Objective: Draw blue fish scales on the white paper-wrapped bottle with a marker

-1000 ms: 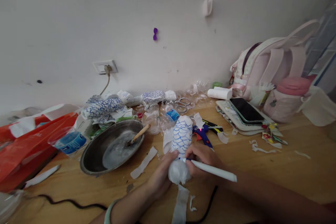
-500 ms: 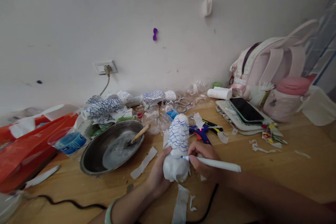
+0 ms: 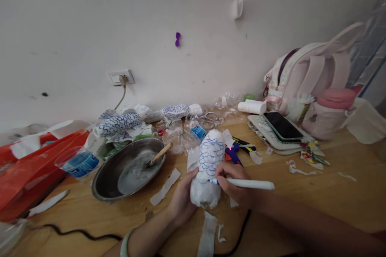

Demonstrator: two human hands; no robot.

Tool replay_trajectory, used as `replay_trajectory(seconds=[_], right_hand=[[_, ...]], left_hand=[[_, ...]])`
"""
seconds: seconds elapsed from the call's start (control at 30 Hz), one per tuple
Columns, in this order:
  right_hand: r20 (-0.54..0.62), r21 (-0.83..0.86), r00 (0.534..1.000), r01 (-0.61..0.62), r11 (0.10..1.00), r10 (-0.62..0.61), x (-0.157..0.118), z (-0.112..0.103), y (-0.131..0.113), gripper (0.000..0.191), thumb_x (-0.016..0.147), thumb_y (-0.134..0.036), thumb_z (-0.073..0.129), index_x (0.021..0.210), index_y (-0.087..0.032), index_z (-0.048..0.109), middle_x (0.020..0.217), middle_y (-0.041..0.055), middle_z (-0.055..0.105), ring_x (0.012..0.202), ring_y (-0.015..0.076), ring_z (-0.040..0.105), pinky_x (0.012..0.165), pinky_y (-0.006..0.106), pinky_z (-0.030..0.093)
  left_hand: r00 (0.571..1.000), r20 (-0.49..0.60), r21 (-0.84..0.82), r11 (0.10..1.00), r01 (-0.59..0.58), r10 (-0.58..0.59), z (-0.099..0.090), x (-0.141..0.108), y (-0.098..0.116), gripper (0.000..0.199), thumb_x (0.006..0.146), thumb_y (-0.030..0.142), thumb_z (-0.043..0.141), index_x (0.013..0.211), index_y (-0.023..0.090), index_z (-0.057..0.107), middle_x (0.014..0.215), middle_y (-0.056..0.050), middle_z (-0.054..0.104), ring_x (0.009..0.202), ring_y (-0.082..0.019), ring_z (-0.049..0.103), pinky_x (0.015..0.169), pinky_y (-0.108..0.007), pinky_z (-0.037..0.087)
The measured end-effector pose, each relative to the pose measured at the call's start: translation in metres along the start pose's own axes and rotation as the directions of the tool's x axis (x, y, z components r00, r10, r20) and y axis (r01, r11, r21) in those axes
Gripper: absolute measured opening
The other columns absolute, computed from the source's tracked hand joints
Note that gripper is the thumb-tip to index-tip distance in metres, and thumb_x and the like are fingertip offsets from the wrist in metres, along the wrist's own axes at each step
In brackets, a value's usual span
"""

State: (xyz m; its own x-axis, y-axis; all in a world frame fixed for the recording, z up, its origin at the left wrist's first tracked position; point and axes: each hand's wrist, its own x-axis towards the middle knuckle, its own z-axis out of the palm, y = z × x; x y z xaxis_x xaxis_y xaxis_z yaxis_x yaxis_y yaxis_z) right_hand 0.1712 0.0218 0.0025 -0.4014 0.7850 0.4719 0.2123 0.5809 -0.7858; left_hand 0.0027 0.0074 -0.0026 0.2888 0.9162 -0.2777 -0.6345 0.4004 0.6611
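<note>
A white paper-covered form [image 3: 211, 154] with blue scale-like lines stands up from my left hand [image 3: 183, 196], whose fingers grip its lower left side. Its lower part is plain white. My right hand [image 3: 237, 180] pinches a white marker [image 3: 253, 184], with the blue tip touching the form just below the drawn scales. Part of my left hand's fingers is hidden behind the form. Two similar blue-patterned forms, one at the left [image 3: 119, 123] and one in the middle [image 3: 176, 111], lie by the wall.
A metal bowl [image 3: 129, 168] with cloudy liquid and a wooden-handled brush [image 3: 161, 153] sits left. Behind my right hand are a blue glue gun [image 3: 233, 154] and a cutter [image 3: 245, 144]. Phone [image 3: 283, 125], pink bottle [image 3: 330, 114] and backpack [image 3: 304, 72] stand right. Paper strips [image 3: 165, 186] lie about.
The form has shifted slightly right and tilted to the right at its top. The marker's back end has moved a little up and left with my right hand.
</note>
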Motion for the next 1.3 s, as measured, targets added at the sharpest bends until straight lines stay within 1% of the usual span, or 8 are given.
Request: replay_trajectory(seconds=[0.23, 0.5, 0.57, 0.73, 0.9, 1.07, 1.17, 1.3], right_hand=[[-0.006, -0.002, 1.000, -0.025, 1.000, 0.025, 0.001, 0.002, 0.000, 0.015, 0.083, -0.027, 0.048, 0.069, -0.022, 0.049, 0.054, -0.0035, 0.048, 0.047, 0.0121, 0.043, 0.045, 0.026, 0.031], [-0.009, -0.133, 1.000, 0.015, 0.991, -0.017, 0.001, 0.002, 0.001, 0.010, 0.079, -0.023, 0.047, 0.069, -0.023, 0.048, 0.058, -0.0023, 0.053, 0.054, 0.0135, 0.050, 0.050, 0.026, 0.036], [-0.004, -0.147, 1.000, 0.027, 0.989, -0.028, 0.001, 0.003, 0.001, 0.010, 0.078, -0.023, 0.047, 0.069, -0.024, 0.048, 0.058, -0.0025, 0.052, 0.054, 0.0137, 0.049, 0.050, 0.027, 0.035], [-0.003, -0.155, 0.999, 0.033, 0.987, -0.034, 0.001, 0.003, 0.000, 0.006, 0.077, -0.024, 0.048, 0.071, -0.023, 0.048, 0.057, -0.0014, 0.051, 0.053, 0.0158, 0.049, 0.050, 0.028, 0.035], [-0.003, -0.115, 1.000, 0.025, 0.993, -0.025, -0.002, 0.004, 0.006, 0.005, 0.078, -0.022, 0.049, 0.073, -0.022, 0.050, 0.058, -0.0019, 0.052, 0.054, 0.0148, 0.049, 0.051, 0.027, 0.037], [-0.003, -0.097, 1.000, 0.018, 0.995, -0.019, -0.001, 0.003, 0.007, 0.006, 0.079, -0.022, 0.049, 0.073, -0.022, 0.051, 0.061, -0.0018, 0.054, 0.056, 0.0142, 0.049, 0.052, 0.027, 0.036], [-0.021, -0.065, 1.000, 0.016, 0.998, -0.017, 0.002, 0.001, 0.003, 0.011, 0.080, -0.025, 0.047, 0.070, -0.021, 0.049, 0.058, -0.0019, 0.050, 0.053, 0.0130, 0.045, 0.050, 0.026, 0.033], [-0.020, 0.010, 1.000, -0.007, 1.000, 0.007, 0.004, -0.003, 0.000, 0.018, 0.084, -0.029, 0.042, 0.069, -0.021, 0.047, 0.052, -0.0048, 0.041, 0.046, 0.0100, 0.037, 0.044, 0.024, 0.028]], left_hand=[[0.998, -0.048, -0.014, 0.999, 0.047, -0.048, -0.001, 0.002, 0.000, 0.013, 0.078, 0.025, 0.069, 0.082, 0.013, 0.073, 0.071, -0.003, 0.073, 0.062, -0.015, 0.062, 0.064, -0.026, 0.045], [1.000, 0.003, 0.008, 1.000, 0.017, -0.017, -0.004, 0.003, -0.004, 0.020, 0.082, 0.029, 0.066, 0.092, 0.013, 0.073, 0.079, -0.007, 0.074, 0.080, -0.024, 0.067, 0.082, -0.034, 0.047], [1.000, -0.008, 0.035, 0.999, 0.016, -0.016, -0.005, 0.003, -0.005, 0.026, 0.080, 0.032, 0.068, 0.096, 0.013, 0.072, 0.082, -0.008, 0.075, 0.077, -0.022, 0.066, 0.076, -0.031, 0.048], [1.000, 0.007, 0.123, 0.992, 0.026, -0.027, -0.008, 0.000, -0.007, 0.020, 0.070, 0.030, 0.077, 0.077, 0.012, 0.072, 0.074, -0.007, 0.074, 0.060, -0.015, 0.060, 0.060, -0.026, 0.045], [0.998, -0.032, 0.036, 0.997, 0.063, -0.062, -0.006, 0.000, -0.006, 0.021, 0.070, 0.030, 0.076, 0.078, 0.011, 0.071, 0.070, -0.007, 0.073, 0.060, -0.016, 0.062, 0.060, -0.026, 0.046], [0.993, -0.089, -0.063, 0.995, 0.074, -0.079, 0.001, -0.001, 0.000, 0.016, 0.081, 0.024, 0.063, 0.084, 0.011, 0.072, 0.074, -0.006, 0.075, 0.063, -0.018, 0.065, 0.063, -0.027, 0.049], [0.994, -0.073, -0.096, 0.993, 0.069, -0.076, 0.003, -0.002, 0.003, 0.020, 0.085, 0.022, 0.056, 0.086, 0.011, 0.072, 0.080, -0.005, 0.076, 0.068, -0.017, 0.067, 0.067, -0.026, 0.050], [0.996, 0.016, -0.102, 0.991, 0.088, -0.087, -0.004, -0.001, 0.004, 0.015, 0.080, 0.026, 0.064, 0.087, 0.014, 0.071, 0.081, -0.004, 0.076, 0.070, -0.017, 0.068, 0.071, -0.027, 0.052]])
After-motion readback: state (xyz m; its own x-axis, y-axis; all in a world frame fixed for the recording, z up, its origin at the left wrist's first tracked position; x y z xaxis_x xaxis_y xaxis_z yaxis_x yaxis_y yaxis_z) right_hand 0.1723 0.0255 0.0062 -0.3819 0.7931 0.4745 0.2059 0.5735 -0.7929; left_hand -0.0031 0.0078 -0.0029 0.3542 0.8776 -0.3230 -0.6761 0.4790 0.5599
